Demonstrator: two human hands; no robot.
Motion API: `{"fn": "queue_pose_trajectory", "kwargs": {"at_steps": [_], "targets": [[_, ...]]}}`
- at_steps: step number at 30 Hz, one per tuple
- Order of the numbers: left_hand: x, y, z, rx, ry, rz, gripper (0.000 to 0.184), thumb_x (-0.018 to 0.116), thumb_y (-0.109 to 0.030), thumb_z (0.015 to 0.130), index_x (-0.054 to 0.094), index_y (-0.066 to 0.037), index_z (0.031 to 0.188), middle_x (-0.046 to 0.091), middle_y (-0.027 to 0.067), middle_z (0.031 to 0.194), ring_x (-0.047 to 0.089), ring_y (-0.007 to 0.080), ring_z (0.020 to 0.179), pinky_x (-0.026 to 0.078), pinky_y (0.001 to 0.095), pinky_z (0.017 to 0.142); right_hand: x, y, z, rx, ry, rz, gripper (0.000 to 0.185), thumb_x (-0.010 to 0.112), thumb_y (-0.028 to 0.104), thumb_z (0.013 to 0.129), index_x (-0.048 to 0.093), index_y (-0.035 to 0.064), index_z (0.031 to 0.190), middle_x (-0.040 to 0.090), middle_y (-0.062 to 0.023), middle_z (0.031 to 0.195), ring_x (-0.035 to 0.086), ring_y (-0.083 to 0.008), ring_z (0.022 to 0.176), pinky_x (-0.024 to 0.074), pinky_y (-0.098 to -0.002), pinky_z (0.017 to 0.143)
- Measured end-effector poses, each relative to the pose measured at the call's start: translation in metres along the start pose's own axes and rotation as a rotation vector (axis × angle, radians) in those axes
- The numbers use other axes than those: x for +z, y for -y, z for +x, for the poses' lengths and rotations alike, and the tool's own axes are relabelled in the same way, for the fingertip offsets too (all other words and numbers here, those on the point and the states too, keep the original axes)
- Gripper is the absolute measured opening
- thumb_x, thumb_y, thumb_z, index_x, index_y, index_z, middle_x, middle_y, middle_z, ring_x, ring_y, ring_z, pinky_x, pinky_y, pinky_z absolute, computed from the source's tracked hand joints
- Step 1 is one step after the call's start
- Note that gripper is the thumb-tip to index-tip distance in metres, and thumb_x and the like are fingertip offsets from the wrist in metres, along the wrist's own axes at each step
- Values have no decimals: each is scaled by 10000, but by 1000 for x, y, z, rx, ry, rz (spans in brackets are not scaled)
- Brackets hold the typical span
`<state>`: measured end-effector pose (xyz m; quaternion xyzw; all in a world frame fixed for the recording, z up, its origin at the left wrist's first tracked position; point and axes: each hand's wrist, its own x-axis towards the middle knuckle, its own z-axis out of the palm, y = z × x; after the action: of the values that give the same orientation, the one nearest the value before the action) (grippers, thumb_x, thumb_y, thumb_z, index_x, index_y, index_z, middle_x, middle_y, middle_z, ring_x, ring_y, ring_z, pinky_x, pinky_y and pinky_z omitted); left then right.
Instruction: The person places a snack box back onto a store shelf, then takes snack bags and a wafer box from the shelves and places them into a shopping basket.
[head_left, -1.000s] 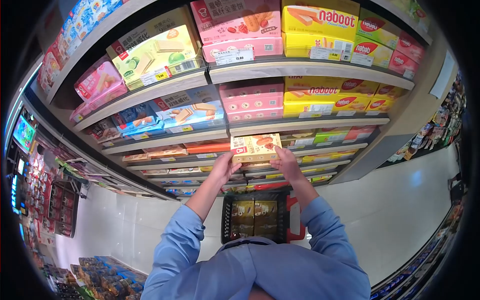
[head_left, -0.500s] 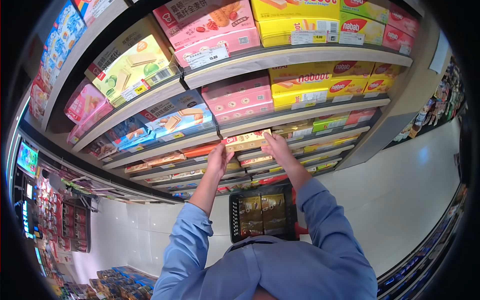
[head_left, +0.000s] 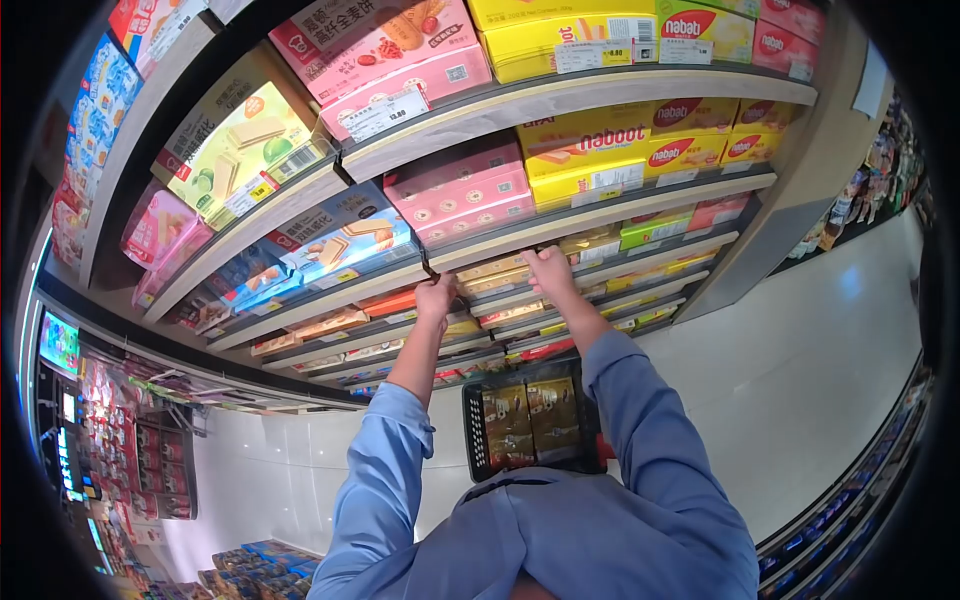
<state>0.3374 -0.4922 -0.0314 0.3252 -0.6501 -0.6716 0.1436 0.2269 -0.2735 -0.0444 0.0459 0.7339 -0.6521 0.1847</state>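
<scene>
A tan biscuit box (head_left: 497, 277) sits in a lower shelf row, with its front face toward me. My left hand (head_left: 436, 300) is closed at the box's left end, its fingertips partly hidden under the shelf edge above. At the right end my right hand (head_left: 550, 273) grips with bent fingers. Just above are stacked pink biscuit boxes (head_left: 463, 200). Left of my hands lies an orange-red box (head_left: 388, 302), and a gold box (head_left: 590, 243) stands beyond my right hand.
Yellow wafer boxes (head_left: 585, 150) fill the shelf at upper right, with blue wafer boxes (head_left: 345, 245) at left. Below my arms is a black basket (head_left: 474, 425) holding gold-brown packages (head_left: 530, 420). A shelf end panel (head_left: 745, 240) rises on the right, beside pale floor tiles (head_left: 790, 340).
Both hands have moved slightly up and forward, taking the tan box from in front of the shelf into its row. My view has shifted a little.
</scene>
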Motion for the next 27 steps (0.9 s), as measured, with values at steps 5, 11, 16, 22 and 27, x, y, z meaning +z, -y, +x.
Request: {"fn": "queue_pose_trajectory", "kwargs": {"at_steps": [5,11,16,22,27], "targets": [[1,6,9,-17,-35,53,232,678,-317,920,689,-86,938,614,-14,749,542,99,607,451,254,544,2,-7,23,23,51,7,290,693,284,875,493,89,797,562,-10,683,574,-116,536,505,-271,465],[2,-6,5,-28,-57,244,221,656,-290,925,679,-70,918,616,0,771,541,102,620,455,259,551,-2,-10,29,-4,85,-46,279,692,278,876,520,72,801,565,-15,680,563,-116,515,499,-267,460],[10,20,-8,163,-184,332,284,664,-280,914,610,-19,1012,621,65,874,571,167,733,497,313,668,-22,-6,11,-146,5,73,287,686,293,887,546,46,846,584,-29,684,564,-110,515,480,-264,456],[62,8,-69,918,24,794,405,669,-165,852,522,61,1155,593,222,1016,576,353,946,463,434,873,-81,-5,10,-234,-117,440,279,669,252,920,517,24,868,557,-35,677,528,-93,497,426,-235,419],[117,-40,-79,1070,127,1021,484,663,-232,857,518,46,1226,576,262,1113,541,432,1033,416,529,926,-113,7,25,-141,-182,394,303,575,337,974,513,41,997,622,-85,892,617,-138,630,507,-249,526]]}}
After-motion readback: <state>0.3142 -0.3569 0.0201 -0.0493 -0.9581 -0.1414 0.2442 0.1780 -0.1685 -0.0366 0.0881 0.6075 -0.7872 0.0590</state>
